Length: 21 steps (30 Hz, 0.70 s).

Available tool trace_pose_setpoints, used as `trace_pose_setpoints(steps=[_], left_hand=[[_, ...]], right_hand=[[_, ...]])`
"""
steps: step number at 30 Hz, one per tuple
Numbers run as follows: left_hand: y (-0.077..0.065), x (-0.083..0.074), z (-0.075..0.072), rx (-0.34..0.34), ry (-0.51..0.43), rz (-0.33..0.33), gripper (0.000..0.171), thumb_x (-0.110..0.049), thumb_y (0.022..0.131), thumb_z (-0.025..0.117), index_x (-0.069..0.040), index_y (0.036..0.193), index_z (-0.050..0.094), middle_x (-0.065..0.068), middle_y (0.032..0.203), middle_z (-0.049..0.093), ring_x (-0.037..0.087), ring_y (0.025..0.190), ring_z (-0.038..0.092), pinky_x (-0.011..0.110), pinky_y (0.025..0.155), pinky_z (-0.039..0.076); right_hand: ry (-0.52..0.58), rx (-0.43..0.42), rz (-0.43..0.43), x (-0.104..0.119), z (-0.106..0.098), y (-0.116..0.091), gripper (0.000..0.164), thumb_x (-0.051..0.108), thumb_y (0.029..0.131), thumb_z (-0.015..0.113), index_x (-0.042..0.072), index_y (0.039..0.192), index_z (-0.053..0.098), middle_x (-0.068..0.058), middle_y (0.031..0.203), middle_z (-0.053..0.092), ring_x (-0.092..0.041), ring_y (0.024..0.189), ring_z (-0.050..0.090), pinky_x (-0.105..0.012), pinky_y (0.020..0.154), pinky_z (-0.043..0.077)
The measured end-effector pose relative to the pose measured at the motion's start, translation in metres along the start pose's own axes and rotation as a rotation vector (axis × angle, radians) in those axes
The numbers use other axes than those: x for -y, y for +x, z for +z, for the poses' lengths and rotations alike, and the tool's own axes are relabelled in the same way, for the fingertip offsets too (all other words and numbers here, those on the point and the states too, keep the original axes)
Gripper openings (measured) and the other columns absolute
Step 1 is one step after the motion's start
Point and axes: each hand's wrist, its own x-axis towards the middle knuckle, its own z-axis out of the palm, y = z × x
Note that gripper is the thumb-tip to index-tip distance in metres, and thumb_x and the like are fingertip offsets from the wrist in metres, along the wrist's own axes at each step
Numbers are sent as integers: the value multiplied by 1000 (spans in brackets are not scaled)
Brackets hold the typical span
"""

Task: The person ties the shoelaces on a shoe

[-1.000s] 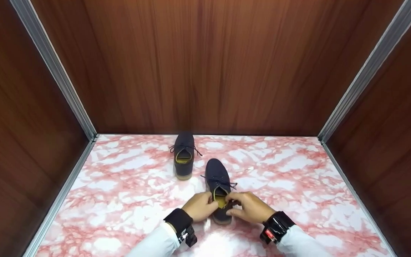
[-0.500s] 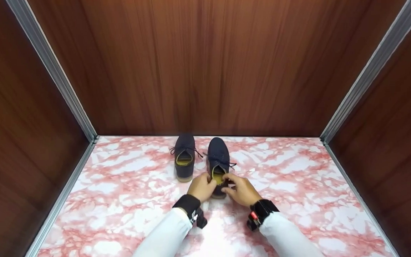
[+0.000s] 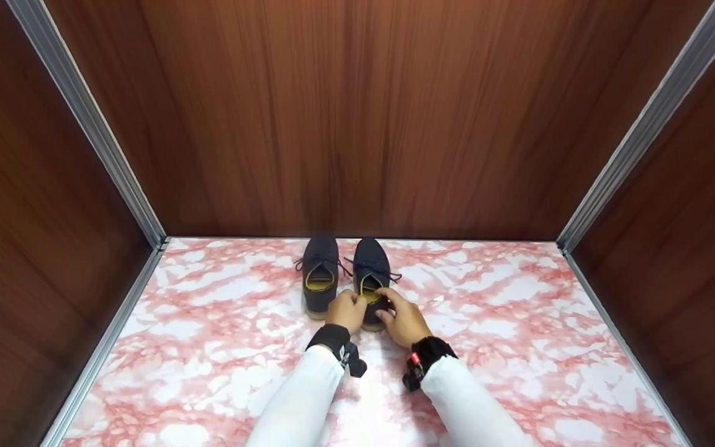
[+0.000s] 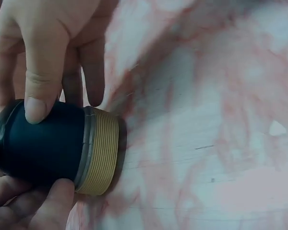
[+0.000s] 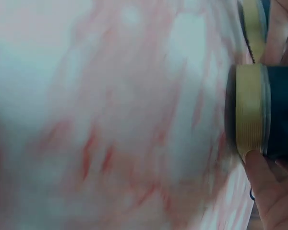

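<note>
A dark navy lace-up shoe with a yellow lining stands on the floor panel, toe toward the back wall. My left hand grips its left side near the heel, and in the left wrist view the thumb lies against the dark heel. On the shoe's right side, my right hand pinches the collar with fingers at the opening. One right fingertip rests against the tan ribbed sole. The matching shoe stands just left, almost level with the first, its laces tied.
A dark wood-grain back wall rises close beyond both toes. Side walls with grey metal corner strips enclose the left and right. Red and white marbled floor extends around the shoes.
Both hands have pushed the right shoe forward to the back wall, then leftward beside the other shoe. It has turned slightly straighter. The left shoe stays in place.
</note>
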Motion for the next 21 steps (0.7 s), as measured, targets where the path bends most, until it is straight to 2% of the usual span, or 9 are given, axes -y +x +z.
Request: trace_pose_setpoints(steps=[4,8,13,17,21], left_hand=[[3,-1,0,-5,-16,-10,21,-23,93,52,-7,86,64,13,88,71,31,87,67,42,79,52],[5,1,0,-26,-33,-21,24,-23,97,52,-5,89,65,15,91,72,33,92,68,43,83,51],[5,2,3,-27,-54,-20,29,-27,99,51,-3,98,67,15,95,71,32,95,67,43,86,51],[2,3,3,-15,-30,22,29,-26,99,52,-2,105,66,16,101,72,33,99,68,45,89,51],[-3,7,-1,2,-10,103,27,-21,97,54,-2,113,64,16,103,71,32,99,67,45,89,52]], right_hand=[[-12,-5,43,3,5,5,49,13,90,67,20,137,53,-14,129,65,-29,115,64,-46,97,51],[-39,12,46,4,9,9,52,14,92,64,21,141,49,-15,134,61,-30,120,61,-46,102,48],[-64,58,60,4,4,10,55,15,94,63,22,145,44,-16,137,58,-31,123,58,-46,106,45],[-99,123,71,4,-5,6,60,20,95,61,25,149,37,-15,145,51,-30,131,52,-46,111,40],[-126,145,60,1,-14,1,63,26,95,61,27,152,32,-11,151,45,-29,135,48,-46,114,37]])
